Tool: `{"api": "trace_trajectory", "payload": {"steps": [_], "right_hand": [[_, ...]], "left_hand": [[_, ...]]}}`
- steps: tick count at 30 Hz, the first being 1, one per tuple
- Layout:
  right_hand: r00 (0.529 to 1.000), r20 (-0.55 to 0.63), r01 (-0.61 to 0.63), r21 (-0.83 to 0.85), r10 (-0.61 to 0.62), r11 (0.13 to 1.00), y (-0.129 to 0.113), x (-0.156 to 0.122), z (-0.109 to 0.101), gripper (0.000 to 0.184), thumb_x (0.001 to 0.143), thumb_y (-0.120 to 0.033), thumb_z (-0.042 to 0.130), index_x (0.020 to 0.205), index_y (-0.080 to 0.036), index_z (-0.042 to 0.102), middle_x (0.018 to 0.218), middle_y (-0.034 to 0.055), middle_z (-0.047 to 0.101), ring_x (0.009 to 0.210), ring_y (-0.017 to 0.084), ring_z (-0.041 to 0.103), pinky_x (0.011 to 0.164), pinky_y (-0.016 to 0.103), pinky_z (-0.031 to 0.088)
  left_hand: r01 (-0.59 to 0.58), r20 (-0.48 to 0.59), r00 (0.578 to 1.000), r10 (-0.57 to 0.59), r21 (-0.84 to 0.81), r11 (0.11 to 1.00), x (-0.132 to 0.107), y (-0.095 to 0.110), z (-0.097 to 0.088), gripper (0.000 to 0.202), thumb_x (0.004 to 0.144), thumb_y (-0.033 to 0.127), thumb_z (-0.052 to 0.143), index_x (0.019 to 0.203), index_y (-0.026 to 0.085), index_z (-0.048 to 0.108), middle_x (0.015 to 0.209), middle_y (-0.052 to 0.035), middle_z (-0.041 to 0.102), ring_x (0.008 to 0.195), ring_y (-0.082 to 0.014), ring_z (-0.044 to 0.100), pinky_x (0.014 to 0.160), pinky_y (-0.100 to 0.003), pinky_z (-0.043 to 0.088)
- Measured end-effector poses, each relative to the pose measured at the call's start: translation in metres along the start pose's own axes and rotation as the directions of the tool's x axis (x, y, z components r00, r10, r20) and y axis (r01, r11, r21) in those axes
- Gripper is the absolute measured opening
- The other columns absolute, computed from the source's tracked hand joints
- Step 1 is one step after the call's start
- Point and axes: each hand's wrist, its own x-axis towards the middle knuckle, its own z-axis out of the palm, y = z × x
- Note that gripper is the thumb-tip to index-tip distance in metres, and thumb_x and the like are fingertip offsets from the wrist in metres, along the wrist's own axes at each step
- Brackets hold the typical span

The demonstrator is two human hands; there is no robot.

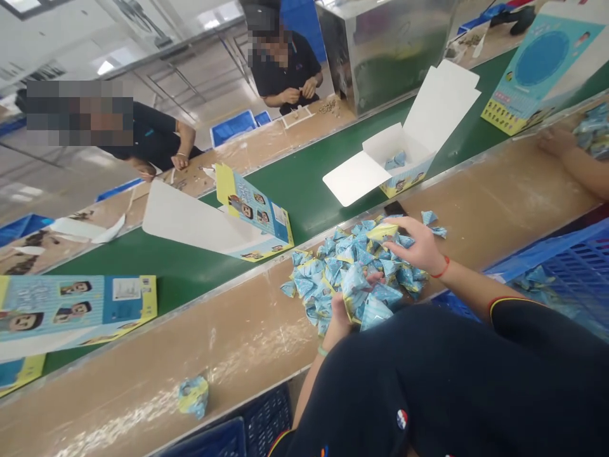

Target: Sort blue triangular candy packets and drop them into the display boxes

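A heap of small blue and yellow triangular packets lies on the worn wooden shelf in front of me. My left hand is at the heap's near edge, closed on a bunch of packets. My right hand, with a red band at the wrist, reaches over the heap's right side and pinches a packet between its fingers. A few loose packets lie just right of it.
Beyond the shelf runs a green conveyor belt carrying an open white carton and printed cartons. A single packet lies lower left. Blue crates stand right. Two people work across the belt; another person's arm rests far right.
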Motion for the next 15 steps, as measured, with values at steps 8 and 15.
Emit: {"api": "trace_trajectory", "payload": {"steps": [8, 15], "right_hand": [[0.992, 0.091, -0.085, -0.053, 0.09, 0.995, 0.036, -0.009, 0.019, 0.032, 0.09, -0.041, 0.064, 0.115, -0.023, 0.071, 0.111, 0.01, 0.076, 0.108, 0.031, 0.069, 0.103, 0.052, 0.052], [0.991, 0.048, -0.118, -0.088, 0.122, 0.989, 0.056, -0.011, 0.03, 0.027, 0.091, -0.037, 0.056, 0.107, -0.021, 0.071, 0.11, 0.012, 0.075, 0.106, 0.03, 0.066, 0.1, 0.05, 0.051]], "left_hand": [[-0.013, -0.118, 0.993, 0.01, -0.024, 1.0, -0.004, 0.001, -0.011, 0.083, 0.055, 0.066, 0.065, 0.126, 0.023, 0.066, 0.119, -0.0137, 0.074, 0.126, -0.0453, 0.059, 0.1, -0.054, 0.05], [0.006, -0.132, 0.991, -0.006, 0.003, 1.0, 0.008, 0.003, -0.015, 0.087, 0.049, 0.067, 0.067, 0.123, 0.021, 0.067, 0.111, -0.0147, 0.075, 0.124, -0.0474, 0.059, 0.101, -0.056, 0.048]]}}
